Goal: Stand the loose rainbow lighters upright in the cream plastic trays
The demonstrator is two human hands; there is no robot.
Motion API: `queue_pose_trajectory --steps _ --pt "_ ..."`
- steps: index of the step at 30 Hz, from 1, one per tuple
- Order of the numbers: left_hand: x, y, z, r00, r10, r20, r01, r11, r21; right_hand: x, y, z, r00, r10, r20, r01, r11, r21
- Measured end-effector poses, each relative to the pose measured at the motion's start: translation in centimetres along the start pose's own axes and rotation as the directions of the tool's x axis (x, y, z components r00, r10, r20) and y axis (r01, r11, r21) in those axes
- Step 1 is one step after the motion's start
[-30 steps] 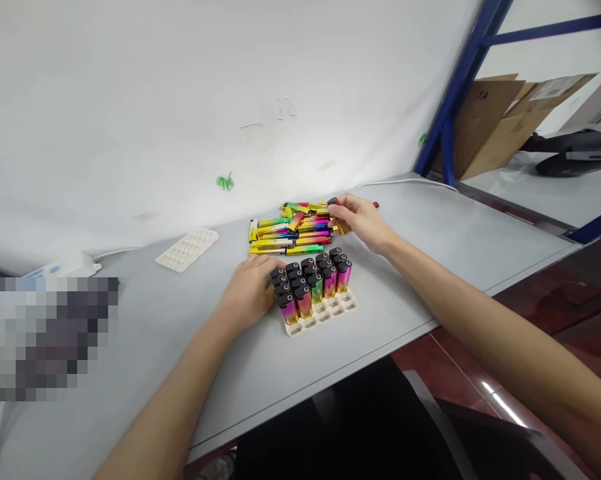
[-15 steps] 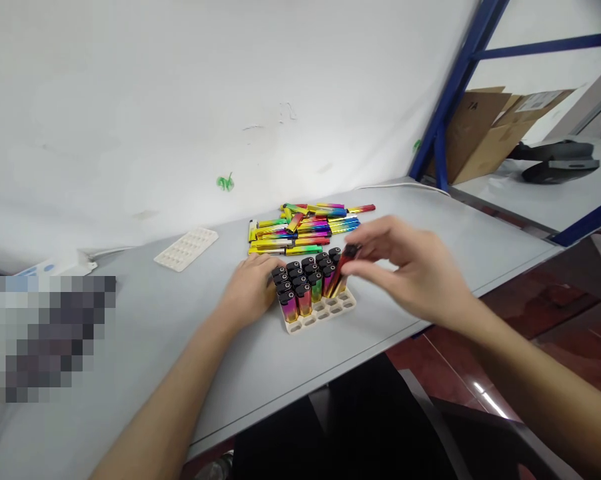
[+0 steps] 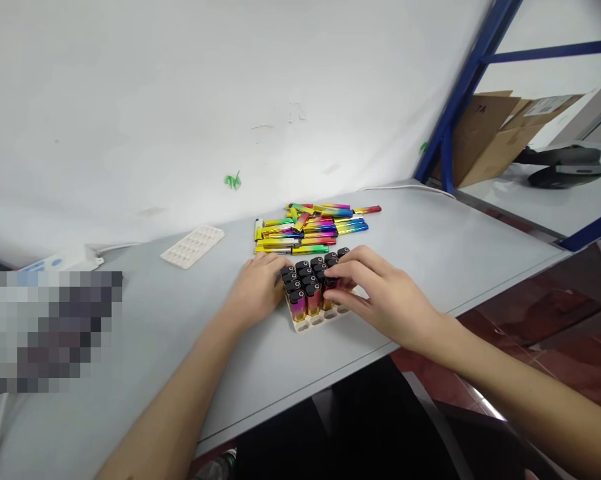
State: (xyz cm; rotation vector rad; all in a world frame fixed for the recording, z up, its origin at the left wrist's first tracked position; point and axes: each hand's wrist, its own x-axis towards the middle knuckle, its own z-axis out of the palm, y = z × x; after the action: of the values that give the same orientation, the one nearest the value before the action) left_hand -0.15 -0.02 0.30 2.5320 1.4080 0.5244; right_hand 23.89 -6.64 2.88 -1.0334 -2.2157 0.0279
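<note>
A red-and-gold lighter (image 3: 329, 300) pinched at the pale tray (image 3: 309, 325)

The pale tray is set on the grey table (image 3: 430, 260), with twelve o'clock taken toward the wall (image 3: 155, 100). Several black-topped lighters (image 3: 297, 305) are stood upright in it, and sockets are left bare along its near edge. From three o'clock, the red-and-gold lighter is gripped between thumb and fingers of the right hand (image 3: 380, 293); whether its base is fully seated cannot be told. At nine o'clock, the left hand (image 3: 255, 290) is laid against the tray's side with fingers bent; whether a grip is taken cannot be told, the fingertips being partly hidden. Loose lighters (image 3: 320, 241) are heaped at twelve, a second tray (image 3: 192, 247) is placed at ten, and cardboard boxes (image 3: 490, 137) are seen at two.
</note>
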Motion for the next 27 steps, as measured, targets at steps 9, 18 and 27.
queue_pose_trajectory --steps 9,18,27 --pt "-0.1 -0.4 0.3 1.0 0.014 -0.013 -0.014 1.0 0.003 0.1 -0.5 -0.2 0.999 -0.034 0.004 0.035 0.997 -0.065" --pt "-0.1 -0.5 0.3 1.0 0.014 -0.01 -0.014 1.0 0.006 -0.1 -0.3 -0.2 1.0 -0.002 0.013 0.002 0.998 0.056" --pt "0.0 -0.3 0.2 1.0 0.011 -0.004 -0.011 1.0 0.01 1.2 1.6 -0.9 0.983 0.002 -0.185 0.003 1.0 0.027"
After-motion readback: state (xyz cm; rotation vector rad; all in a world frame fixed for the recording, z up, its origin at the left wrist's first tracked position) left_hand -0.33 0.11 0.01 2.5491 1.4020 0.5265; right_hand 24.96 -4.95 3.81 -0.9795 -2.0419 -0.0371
